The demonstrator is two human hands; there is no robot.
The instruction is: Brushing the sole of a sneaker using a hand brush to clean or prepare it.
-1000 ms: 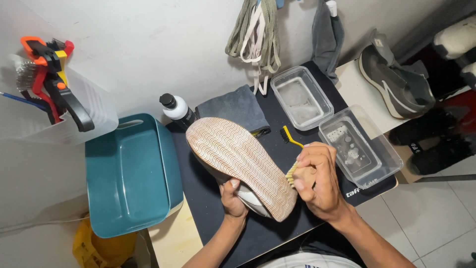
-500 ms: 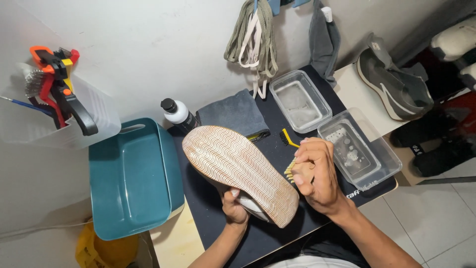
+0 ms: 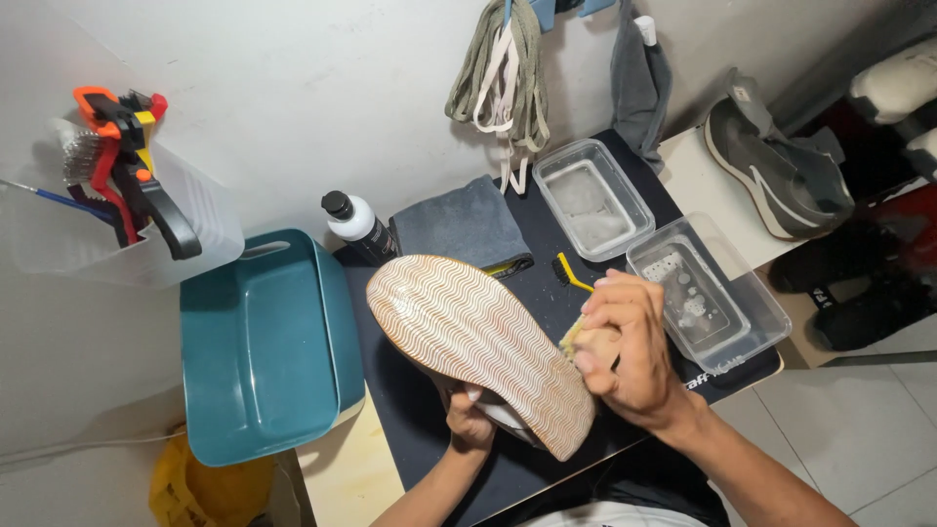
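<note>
Shoe (image 3: pixel 478 342) was over the dark mat (image 3: pixel 547 263), sole up, gripped from beneath by my left hand (image 3: pixel 468 420); my right hand (image 3: pixel 630 346) clenched a brush (image 3: pixel 578 337) against its edge.

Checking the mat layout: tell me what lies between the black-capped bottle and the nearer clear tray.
In the head view, a folded grey towel lies on the dark mat between the bottle and the clear tray.
</note>
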